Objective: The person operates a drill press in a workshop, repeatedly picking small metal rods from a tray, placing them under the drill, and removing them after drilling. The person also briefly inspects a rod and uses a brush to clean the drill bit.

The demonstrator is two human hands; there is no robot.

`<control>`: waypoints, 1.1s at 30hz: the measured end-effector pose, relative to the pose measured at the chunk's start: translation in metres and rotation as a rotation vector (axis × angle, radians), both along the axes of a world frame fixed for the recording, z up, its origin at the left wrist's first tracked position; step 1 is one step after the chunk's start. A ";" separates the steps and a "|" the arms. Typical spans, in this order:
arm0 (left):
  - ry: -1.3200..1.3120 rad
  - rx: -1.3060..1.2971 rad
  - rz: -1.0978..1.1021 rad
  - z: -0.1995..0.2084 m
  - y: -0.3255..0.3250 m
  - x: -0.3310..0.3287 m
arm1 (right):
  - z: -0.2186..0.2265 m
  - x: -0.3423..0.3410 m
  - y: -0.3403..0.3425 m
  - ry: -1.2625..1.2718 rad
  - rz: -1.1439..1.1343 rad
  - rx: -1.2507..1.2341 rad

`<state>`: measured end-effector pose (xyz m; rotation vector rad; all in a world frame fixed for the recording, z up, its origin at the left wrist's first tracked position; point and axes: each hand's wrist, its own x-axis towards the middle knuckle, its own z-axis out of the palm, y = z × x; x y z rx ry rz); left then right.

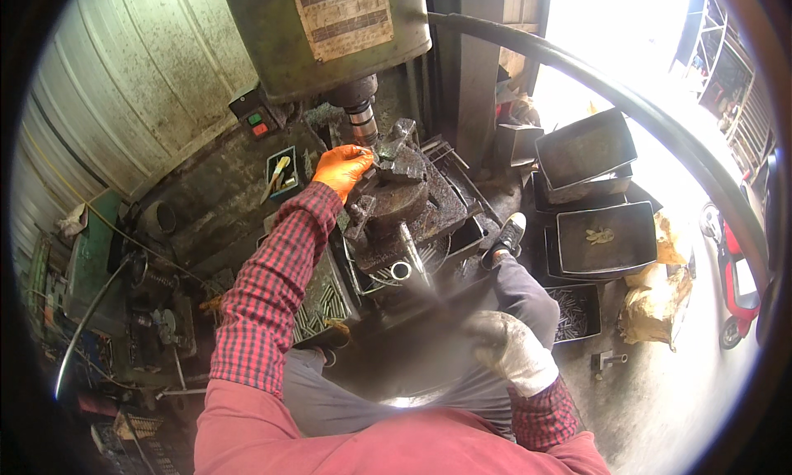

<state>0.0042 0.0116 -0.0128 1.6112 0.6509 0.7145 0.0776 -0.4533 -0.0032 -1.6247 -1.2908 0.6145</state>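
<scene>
My left hand, in an orange glove, reaches to the vise under the drill press. Its fingers are closed in a pinch beside the vise jaws; anything between them is too small to make out. Right above the fingertips is the drill chuck, under the green drill press head. My right hand, in a whitish work glove, hangs over my right thigh. Motion smears its fingers, so their grip does not show. A metal lever sticks out from the vise base toward me.
To the left, a metal tray holds several metal rods, and a small bin holds a brush. Dark metal bins are stacked at the right, above a box of small metal parts. A switch box sits near the wall.
</scene>
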 end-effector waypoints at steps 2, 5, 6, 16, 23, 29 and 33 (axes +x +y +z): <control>0.053 0.113 0.005 -0.003 -0.001 0.002 | -0.002 0.000 0.001 0.347 -0.064 0.042; 0.241 0.386 0.014 -0.006 -0.003 0.005 | -0.027 0.005 0.013 0.775 -0.180 -0.025; 0.207 0.346 -0.002 -0.007 -0.004 0.007 | -0.042 0.006 0.023 0.788 -0.153 0.014; 0.181 0.150 0.022 -0.004 -0.007 0.010 | -0.090 -0.077 0.102 0.233 0.175 -0.277; 0.150 0.127 0.051 -0.016 0.003 0.015 | 0.033 -0.024 0.088 -0.502 0.136 0.228; 0.125 0.115 0.059 -0.013 0.000 0.015 | -0.051 -0.041 0.120 -0.281 -0.430 0.193; 0.073 0.050 -0.013 -0.008 -0.002 0.013 | -0.065 -0.093 0.127 1.357 -0.124 0.112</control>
